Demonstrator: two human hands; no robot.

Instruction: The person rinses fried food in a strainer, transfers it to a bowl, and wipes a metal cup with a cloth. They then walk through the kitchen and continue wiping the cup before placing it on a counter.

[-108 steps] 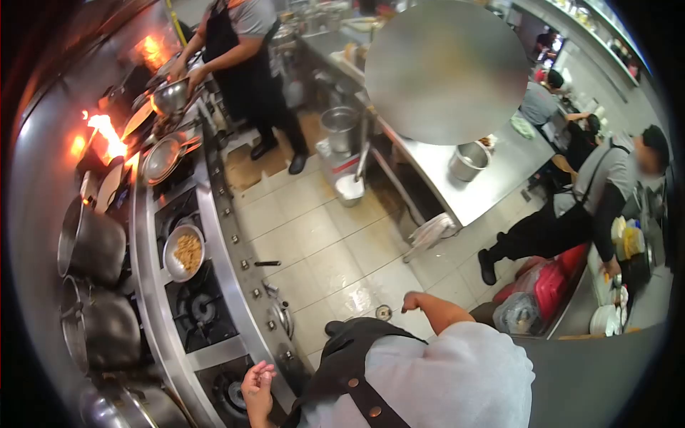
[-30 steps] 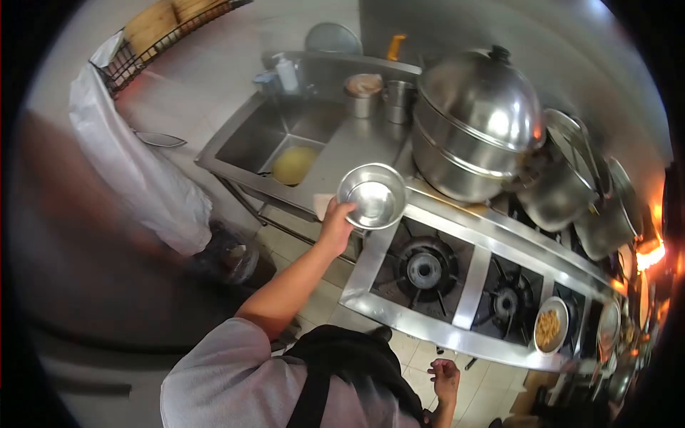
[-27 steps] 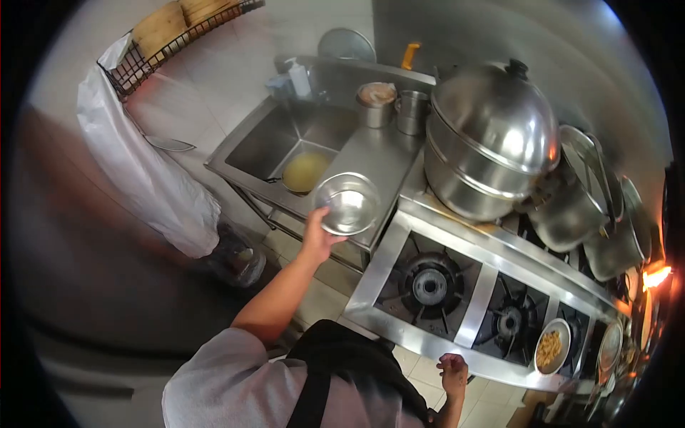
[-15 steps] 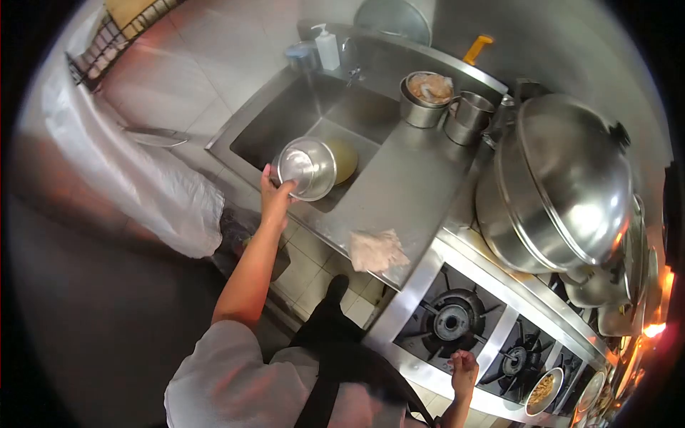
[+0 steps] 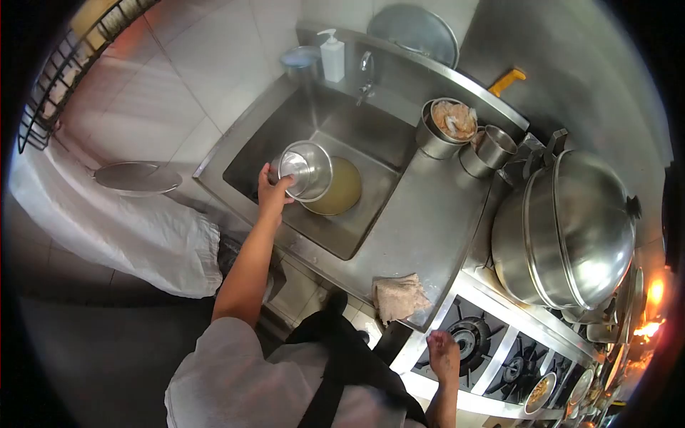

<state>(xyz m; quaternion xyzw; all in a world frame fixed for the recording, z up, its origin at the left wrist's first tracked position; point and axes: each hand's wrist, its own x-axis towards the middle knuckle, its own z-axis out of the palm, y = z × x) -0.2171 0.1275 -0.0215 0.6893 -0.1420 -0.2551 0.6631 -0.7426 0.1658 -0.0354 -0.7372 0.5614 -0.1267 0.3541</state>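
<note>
My left hand [image 5: 274, 191] grips the rim of a round metal pot [image 5: 319, 158], its fingers closed on the near left side. The pot is tilted and shows its shiny inside. Behind and partly under it, a round vessel of cloudy yellowish liquid [image 5: 342, 189] stands in the sink [image 5: 382, 160]. My right hand [image 5: 444, 351] hangs over the front edge of the stove, fingers curled in, with nothing visible in them. Closest to it are a burner [image 5: 467, 342] and a folded beige cloth [image 5: 399, 297] on the counter corner.
A faucet [image 5: 365, 78] and a white pump bottle [image 5: 332, 57] stand behind the sink. Metal pots [image 5: 437, 143], one holding pale food, sit at the counter's back right. A big domed steamer [image 5: 564, 228] rises beside the stove. Flames [image 5: 651, 328] burn at the far right.
The view has shifted, showing more of the sink and counter. My left hand still holds the pot over the sink. My right hand has moved left, closer to the counter corner.
</note>
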